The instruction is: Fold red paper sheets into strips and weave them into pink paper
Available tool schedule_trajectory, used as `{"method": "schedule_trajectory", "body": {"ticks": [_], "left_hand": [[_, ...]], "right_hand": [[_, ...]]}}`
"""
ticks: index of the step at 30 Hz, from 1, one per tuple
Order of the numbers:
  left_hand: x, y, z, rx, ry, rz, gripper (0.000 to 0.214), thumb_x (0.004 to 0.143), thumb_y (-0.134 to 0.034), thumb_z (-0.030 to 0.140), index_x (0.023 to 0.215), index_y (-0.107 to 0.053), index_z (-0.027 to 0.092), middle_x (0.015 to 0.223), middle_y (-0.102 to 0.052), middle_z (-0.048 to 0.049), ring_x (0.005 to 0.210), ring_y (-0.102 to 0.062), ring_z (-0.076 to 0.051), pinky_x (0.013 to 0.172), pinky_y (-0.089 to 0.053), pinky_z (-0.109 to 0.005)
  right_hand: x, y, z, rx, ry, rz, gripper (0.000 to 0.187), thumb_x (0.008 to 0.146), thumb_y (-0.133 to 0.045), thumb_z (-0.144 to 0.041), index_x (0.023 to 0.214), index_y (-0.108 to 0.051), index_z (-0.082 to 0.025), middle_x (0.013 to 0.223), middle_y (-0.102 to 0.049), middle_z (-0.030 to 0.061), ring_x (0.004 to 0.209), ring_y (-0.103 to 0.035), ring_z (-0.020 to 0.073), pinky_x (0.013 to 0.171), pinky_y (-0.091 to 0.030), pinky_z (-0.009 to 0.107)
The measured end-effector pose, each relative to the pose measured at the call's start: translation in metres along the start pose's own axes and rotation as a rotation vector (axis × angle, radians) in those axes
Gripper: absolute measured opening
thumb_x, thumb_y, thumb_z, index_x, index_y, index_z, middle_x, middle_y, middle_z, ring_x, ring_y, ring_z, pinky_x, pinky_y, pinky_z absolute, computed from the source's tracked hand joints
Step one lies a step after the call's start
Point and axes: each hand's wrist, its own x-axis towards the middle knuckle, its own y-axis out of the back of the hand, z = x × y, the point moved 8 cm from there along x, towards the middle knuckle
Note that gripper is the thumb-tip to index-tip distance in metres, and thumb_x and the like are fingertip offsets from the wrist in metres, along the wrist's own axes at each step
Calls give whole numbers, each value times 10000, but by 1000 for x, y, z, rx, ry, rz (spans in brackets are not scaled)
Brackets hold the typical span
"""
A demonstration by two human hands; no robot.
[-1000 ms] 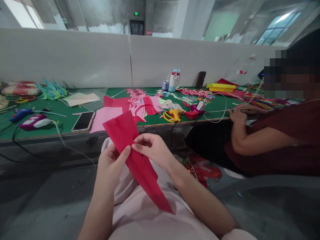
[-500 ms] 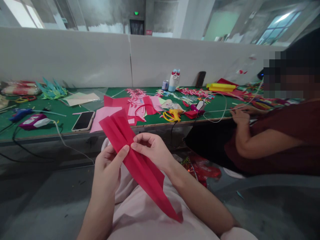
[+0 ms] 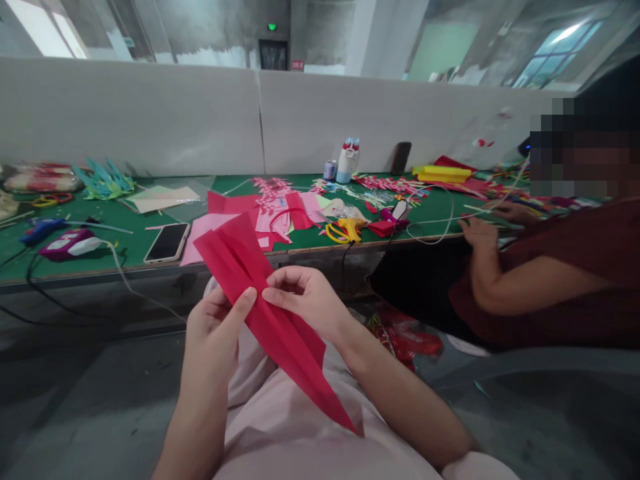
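A long sheet of red paper (image 3: 295, 363), creased lengthwise, slants over my lap from upper left to a pointed lower right end. My left hand (image 3: 215, 333) pinches its left edge, thumb on top and the other fingers underneath. Close beside that thumb, my right hand (image 3: 305, 297) grips the paper's right side between thumb and fingers, so both thumbs press near the middle crease. Part of the paper lies hidden behind my right hand.
On the green table (image 3: 125, 223) ahead lie a phone (image 3: 168, 243), pink paper (image 3: 205, 230), a yellow glue gun (image 3: 350, 230) and a purple-and-white object (image 3: 70, 245). A bottle (image 3: 347, 162) and a can (image 3: 329, 171) stand farther back. At right sits a co-worker (image 3: 545, 280), hands on the table.
The red paper has shifted slightly left, its lower tip rising a little, with both hands keeping their pinch. The co-worker's hands have moved a little on the table.
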Motion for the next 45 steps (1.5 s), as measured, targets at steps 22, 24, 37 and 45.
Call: {"method": "schedule_trajectory", "body": {"ticks": [22, 24, 37, 45], "left_hand": [[4, 0, -12, 40, 48, -78, 334, 668, -793, 349, 942, -731, 169, 899, -737, -75, 824, -683, -221, 752, -559, -330], [4, 0, -12, 29, 45, -70, 328, 664, -795, 348, 936, -735, 174, 879, -735, -68, 820, -681, -218, 745, -558, -322], [6, 0, -11, 23, 41, -55, 277, 685, -786, 335, 905, -741, 173, 835, -736, -55, 736, -665, -169, 685, -540, -260], [4, -3, -7, -22, 52, -24, 284, 654, -803, 329, 877, -737, 166, 824, -733, -46, 726, -658, -154, 706, -537, -258]], "right_hand": [[2, 6, 15, 105, -53, 68, 302, 569, -836, -354, 719, -650, -169, 694, -610, -37, 645, -535, 82, 685, -462, 231], [1, 6, 15, 92, -29, 61, 286, 597, -822, -354, 736, -648, -175, 701, -603, -38, 643, -524, 81, 680, -452, 229], [1, 9, 24, 77, -62, 42, 325, 568, -843, -364, 769, -670, -176, 732, -622, -32, 658, -537, 84, 693, -451, 232], [-2, 4, 21, 135, -9, 8, 279, 631, -809, -368, 769, -645, -190, 767, -597, -33, 691, -538, 87, 707, -444, 227]]}}
